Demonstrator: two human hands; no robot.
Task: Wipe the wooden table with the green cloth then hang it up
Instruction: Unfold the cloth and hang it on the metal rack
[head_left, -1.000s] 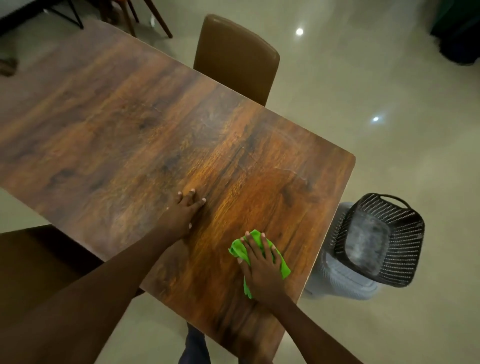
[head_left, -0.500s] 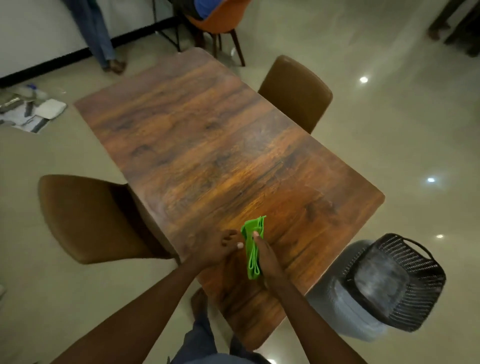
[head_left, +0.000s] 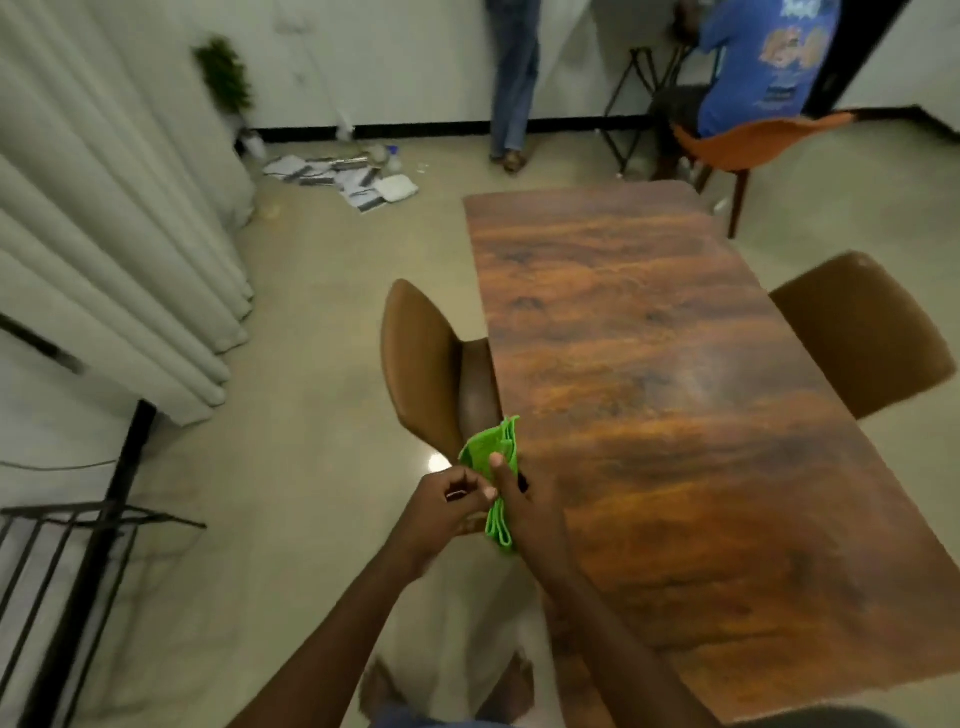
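Observation:
The green cloth (head_left: 492, 451) is folded and held upright off the left edge of the wooden table (head_left: 675, 415). My right hand (head_left: 524, 506) grips it from the right, thumb pressed on its face. My left hand (head_left: 449, 501) pinches its left edge from the other side. The lower end of the cloth hangs below my fingers, over the floor.
A brown chair (head_left: 421, 369) is tucked in at the table's left side, just beyond my hands; another (head_left: 867, 332) stands on the right. A black metal rack (head_left: 78, 561) stands at lower left, with curtains (head_left: 104, 208) behind. An orange chair (head_left: 753, 143), two people and scattered papers (head_left: 348, 179) lie at the far wall.
My right hand lifted the cloth off the tabletop and my left hand joined it. The view swung left, so the basket is gone from sight and the rack appeared.

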